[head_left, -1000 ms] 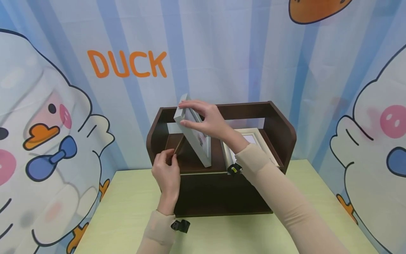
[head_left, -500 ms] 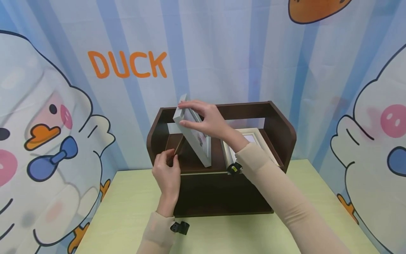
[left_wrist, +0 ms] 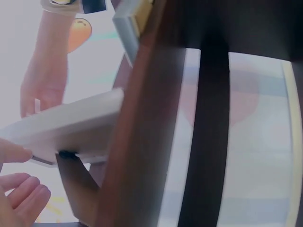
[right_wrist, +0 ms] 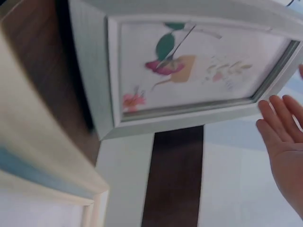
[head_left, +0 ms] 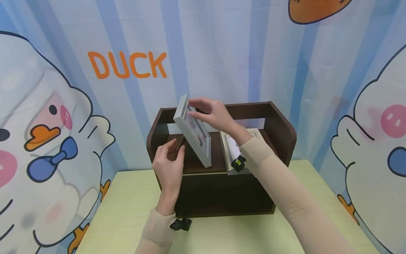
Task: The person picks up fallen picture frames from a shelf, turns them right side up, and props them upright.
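Inspector: Surroundings first, please.

Operator: From my remote post I log a blue-striped curtain (head_left: 219, 53) bearing orange "DUCK" lettering (head_left: 127, 65) and white cartoon ducks at both sides. Before it stands a pale yellow-green table (head_left: 127, 201), carrying a dark brown shelf unit (head_left: 280, 134).

Inspector: Position of the main item?

Operator: The white picture frame (head_left: 192, 135) is on the unit's upper deck, left of centre, tilted, its picture side facing the right hand. It shows a floral print (right_wrist: 168, 66). A brown support leg (left_wrist: 78, 189) angles out behind it.

Inspector: Left hand?

Operator: On the left hand (head_left: 168, 169) I find thumb and fingers parted, gripping nothing. It is at the left end of the deck, near the support leg, with a gap visible between them. One finger overlaps the frame's back in the left wrist view; I cannot confirm contact.

Inspector: Right hand?

Operator: The right hand (head_left: 219, 115) has its fingers extended beside the frame's upper part, clasping nothing. Whether a fingertip touches the edge, I cannot tell.

Inspector: Anything else on the deck?

Operator: I note a cream frame (head_left: 225, 151) lying on the right side, partly hidden by the right forearm.
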Demonstrator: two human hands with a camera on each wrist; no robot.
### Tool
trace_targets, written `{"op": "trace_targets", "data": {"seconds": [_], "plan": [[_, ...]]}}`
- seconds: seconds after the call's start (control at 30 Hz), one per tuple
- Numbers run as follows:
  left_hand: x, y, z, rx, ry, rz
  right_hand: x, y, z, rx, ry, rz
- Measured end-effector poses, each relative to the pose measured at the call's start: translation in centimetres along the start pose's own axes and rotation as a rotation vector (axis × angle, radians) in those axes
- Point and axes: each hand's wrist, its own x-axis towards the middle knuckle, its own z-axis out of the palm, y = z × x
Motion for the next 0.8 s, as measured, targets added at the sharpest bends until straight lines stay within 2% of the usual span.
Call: {"op": "trace_targets", "data": {"seconds": [0.17,0.37,0.6,0.8], "plan": [[0.5,1.0,0.3,-0.064,-0.012,-0.020,0.4,2.0,-0.4,-0.010,0.001,0.121],[0.7,1.6,0.4,-0.111,-0.027,-0.048,0.7,3.6,-0.7,-0.026,0.007,0.219],[1.0,2.5,0.7,-0.157,-0.053,-0.052,1.1,4.1,-0.6,-0.056,-0.056,0.325],[1.5,3.1,1.2,-0.162,-0.044,-0.048,1.5,4.4,-0.2,-0.083,-0.128,0.408]]}}
